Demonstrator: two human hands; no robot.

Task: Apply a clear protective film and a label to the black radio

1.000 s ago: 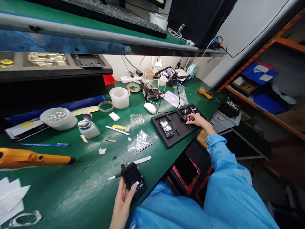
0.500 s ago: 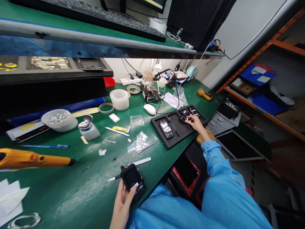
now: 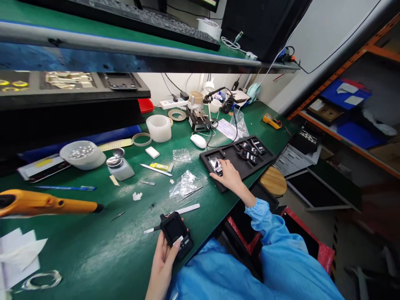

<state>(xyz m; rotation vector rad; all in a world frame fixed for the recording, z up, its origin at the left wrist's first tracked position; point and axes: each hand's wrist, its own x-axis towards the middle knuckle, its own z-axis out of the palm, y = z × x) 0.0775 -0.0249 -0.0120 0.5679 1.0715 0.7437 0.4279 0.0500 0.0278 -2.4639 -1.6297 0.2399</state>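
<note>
My left hand (image 3: 165, 259) grips a black handheld device (image 3: 175, 230) with a dark screen and a stubby antenna, thumb on its keys, near the bench's front edge. My right hand (image 3: 229, 177) reaches into a black foam tray (image 3: 204, 157). Its thumb and fingers are around a phone-like device (image 3: 215, 164) with a shiny face, whose lower part the hand covers. Several small black parts (image 3: 248, 156) lie in the tray's right compartments.
Tweezers (image 3: 190, 194) and a clear plastic bag (image 3: 185, 183) lie left of the tray. A white pen-like tool (image 3: 189, 209) lies behind the handheld device. Further left are a pump bottle (image 3: 121, 167), a bowl of small metal parts (image 3: 83, 155) and an orange tool (image 3: 46, 204).
My right hand has moved left across the tray, from the small black parts to the phone-like device. My left hand keeps hold of the handheld device. The view has shifted slightly.
</note>
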